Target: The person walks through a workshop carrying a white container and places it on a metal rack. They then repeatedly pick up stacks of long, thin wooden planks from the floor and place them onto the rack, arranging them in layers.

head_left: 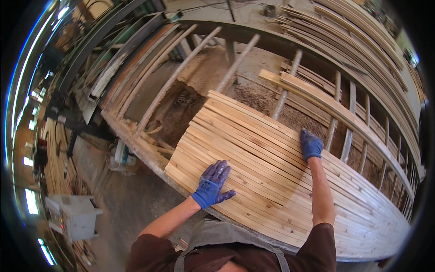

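Long pale wooden strips (253, 167) lie side by side in a wide layer across a metal roller frame, their near-left ends slightly staggered. My left hand (212, 183), in a blue and dark purple glove, rests flat on the strips near those ends, with its fingers stretched out and its thumb apart. Farther away, my right hand (311, 144) in a matching glove is at the layer's far edge. Its fingers bend over the outermost strip, and their tips are partly hidden.
Beyond the layer, a loose pale board (317, 93) lies across bare rollers (238, 63). Sawdust (290, 111) lies beneath. More long boards (353, 41) are stacked at the far right. A grey box (74, 215) with buttons stands on the left, by a dark machine frame (81, 95).
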A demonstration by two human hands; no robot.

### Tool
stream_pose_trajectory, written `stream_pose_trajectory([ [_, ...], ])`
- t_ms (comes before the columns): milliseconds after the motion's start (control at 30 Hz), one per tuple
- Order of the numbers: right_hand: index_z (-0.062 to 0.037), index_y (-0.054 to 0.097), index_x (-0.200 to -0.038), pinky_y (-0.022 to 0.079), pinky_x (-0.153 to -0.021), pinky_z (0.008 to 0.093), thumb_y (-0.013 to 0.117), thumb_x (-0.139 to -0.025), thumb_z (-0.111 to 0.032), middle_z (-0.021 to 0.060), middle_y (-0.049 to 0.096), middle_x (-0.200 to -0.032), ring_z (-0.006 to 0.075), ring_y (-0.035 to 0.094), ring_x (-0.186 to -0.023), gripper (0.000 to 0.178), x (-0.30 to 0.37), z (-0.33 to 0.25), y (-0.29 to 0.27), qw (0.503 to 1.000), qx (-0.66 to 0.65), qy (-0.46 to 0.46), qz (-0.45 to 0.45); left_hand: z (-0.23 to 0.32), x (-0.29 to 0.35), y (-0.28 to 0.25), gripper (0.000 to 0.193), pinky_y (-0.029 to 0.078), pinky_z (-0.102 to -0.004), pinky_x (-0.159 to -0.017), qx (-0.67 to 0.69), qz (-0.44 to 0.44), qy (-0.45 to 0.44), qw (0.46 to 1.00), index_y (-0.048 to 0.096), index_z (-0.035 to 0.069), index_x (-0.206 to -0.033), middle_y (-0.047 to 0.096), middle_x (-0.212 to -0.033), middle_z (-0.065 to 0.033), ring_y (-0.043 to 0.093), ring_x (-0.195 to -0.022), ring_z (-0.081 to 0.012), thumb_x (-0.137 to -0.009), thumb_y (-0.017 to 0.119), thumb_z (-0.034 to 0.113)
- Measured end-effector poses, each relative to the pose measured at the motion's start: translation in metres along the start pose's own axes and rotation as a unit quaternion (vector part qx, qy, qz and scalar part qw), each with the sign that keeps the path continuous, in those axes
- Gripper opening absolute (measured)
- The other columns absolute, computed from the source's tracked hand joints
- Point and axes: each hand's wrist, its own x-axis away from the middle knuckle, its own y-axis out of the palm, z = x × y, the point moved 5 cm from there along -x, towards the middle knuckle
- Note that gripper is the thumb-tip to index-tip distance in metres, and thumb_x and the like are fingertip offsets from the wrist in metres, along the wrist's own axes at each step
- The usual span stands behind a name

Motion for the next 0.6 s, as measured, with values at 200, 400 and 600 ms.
stream_pose_trajectory([
  [200,-0.0121,0.067,-0.088,0.051,-0.073,0.0455,0.041,-0.096,-0.026,0.0136,0.068,-0.088,0.0331,0.066,-0.083,0.03,0.002,0.007,0.042,0.957,-0.016,-0.181,0.226,-0.005,0.038,0.018,0.093,0.016,-0.0512,-0.116,0.033,0.017,-0.037,0.999,0.035,0.005,-0.146,0.028,-0.152,-0.0232,0.023,-0.142,-0.0387,-0.077,0.063,0.062],
  [400,-0.0048,0.069,-0.1,0.052,-0.077,0.042,0.046,-0.097,-0.023,0.0194,0.069,-0.099,0.0342,0.067,-0.089,0.03,-0.014,0.001,0.029,0.966,0.064,-0.132,0.213,-0.023,0.027,0.032,0.088,0.018,-0.0494,-0.116,0.172,0.046,0.003,0.984,0.036,0.003,-0.145,0.035,-0.148,-0.0252,0.029,-0.14,-0.0387,-0.084,0.054,0.064],
  [600,-0.0007,0.067,-0.107,0.05,-0.09,0.0374,0.06,-0.092,-0.012,0.0165,0.068,-0.107,0.0295,0.065,-0.1,0.021,0.028,-0.199,-0.017,0.895,-0.233,-0.293,0.243,-0.056,0.14,-0.04,0.064,0.045,-0.0455,-0.097,0.289,0.123,0.056,0.948,0.053,0.001,-0.13,0.063,-0.114,-0.0217,0.061,-0.106,-0.0361,-0.088,0.059,0.049],
])
